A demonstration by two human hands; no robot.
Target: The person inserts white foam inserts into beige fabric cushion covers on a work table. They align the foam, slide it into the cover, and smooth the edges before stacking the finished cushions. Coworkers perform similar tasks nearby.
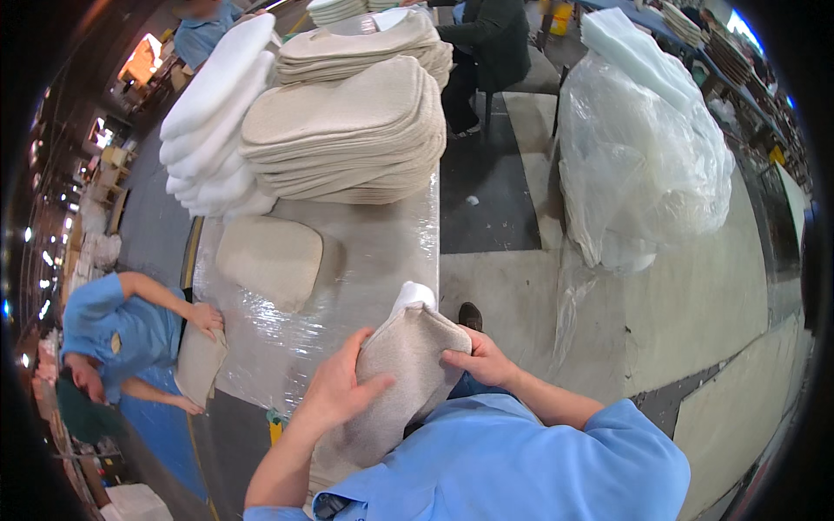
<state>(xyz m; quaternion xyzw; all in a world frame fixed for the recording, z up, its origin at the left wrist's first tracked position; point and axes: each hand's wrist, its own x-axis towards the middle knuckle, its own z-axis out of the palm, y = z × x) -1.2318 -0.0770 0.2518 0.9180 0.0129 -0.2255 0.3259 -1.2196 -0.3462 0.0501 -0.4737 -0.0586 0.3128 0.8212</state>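
In front of my body I hold a beige knit fabric cover (401, 369), its far end gaping and peaked. White padding (415, 295) sticks out of that end. My left hand (340, 382) grips the cover's left edge, thumb lying on top and fingers hidden behind it. On the opposite edge, my right hand (482, 358) pinches the cloth near the opening, with the thumb on top. The cover's lower part reaches down against my blue shirt. A single beige pad (269, 259) lies on the plastic-wrapped table (365, 247) beyond my left hand.
Tall piles of beige pads (343, 130) and white padding sheets (217, 122) stand at the table's far end. A co-worker (130, 321) on the left holds another beige piece. A clear plastic bag (638, 165) of white material stands at right; a seated person (491, 48) is beyond.
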